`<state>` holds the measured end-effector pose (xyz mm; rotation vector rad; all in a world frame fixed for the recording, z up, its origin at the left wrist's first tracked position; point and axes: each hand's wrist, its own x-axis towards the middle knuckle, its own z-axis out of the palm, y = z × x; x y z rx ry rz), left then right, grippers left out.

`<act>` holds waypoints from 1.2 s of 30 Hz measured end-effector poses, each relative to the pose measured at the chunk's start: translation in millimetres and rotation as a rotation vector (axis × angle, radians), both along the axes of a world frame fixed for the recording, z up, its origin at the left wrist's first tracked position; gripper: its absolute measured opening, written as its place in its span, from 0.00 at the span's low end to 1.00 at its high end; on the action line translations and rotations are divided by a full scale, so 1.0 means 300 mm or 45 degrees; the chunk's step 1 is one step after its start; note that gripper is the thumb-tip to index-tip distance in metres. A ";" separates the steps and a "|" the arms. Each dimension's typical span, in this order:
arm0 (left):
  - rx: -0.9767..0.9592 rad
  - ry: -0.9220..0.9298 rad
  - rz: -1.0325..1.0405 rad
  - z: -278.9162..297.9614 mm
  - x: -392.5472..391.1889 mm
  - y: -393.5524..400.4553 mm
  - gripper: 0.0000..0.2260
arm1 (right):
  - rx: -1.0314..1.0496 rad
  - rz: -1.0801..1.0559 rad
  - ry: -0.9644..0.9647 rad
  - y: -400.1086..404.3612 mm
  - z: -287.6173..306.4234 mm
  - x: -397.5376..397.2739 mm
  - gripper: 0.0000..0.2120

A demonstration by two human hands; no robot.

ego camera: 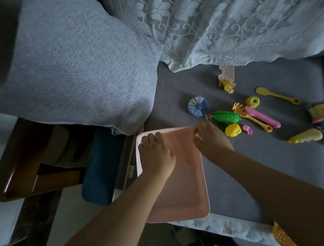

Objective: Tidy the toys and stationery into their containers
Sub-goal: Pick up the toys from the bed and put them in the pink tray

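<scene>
We have both hands on the pink lid [180, 177] at the bed's near edge: left hand [155, 156] curled over its far-left corner, right hand [210, 139] pinching the far-right corner. It looks light, stiff and smooth, so corner holds seem best. Beyond it lie the green toy [226, 116], yellow spatula [277, 96] and other plastic pieces.
</scene>
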<state>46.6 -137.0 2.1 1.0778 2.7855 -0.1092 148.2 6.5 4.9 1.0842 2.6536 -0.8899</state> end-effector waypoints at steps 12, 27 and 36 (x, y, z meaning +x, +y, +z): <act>0.443 -0.119 -0.118 -0.080 -0.062 0.186 0.21 | -0.121 0.128 -0.215 0.107 -0.203 -0.036 0.28; -0.038 -0.514 -0.391 -0.242 -0.192 0.644 0.40 | 0.000 0.004 -0.137 0.256 -0.270 0.038 0.09; -0.156 -0.527 -0.360 -0.191 -0.157 0.650 0.34 | -0.010 -0.321 -0.162 0.292 -0.256 0.119 0.07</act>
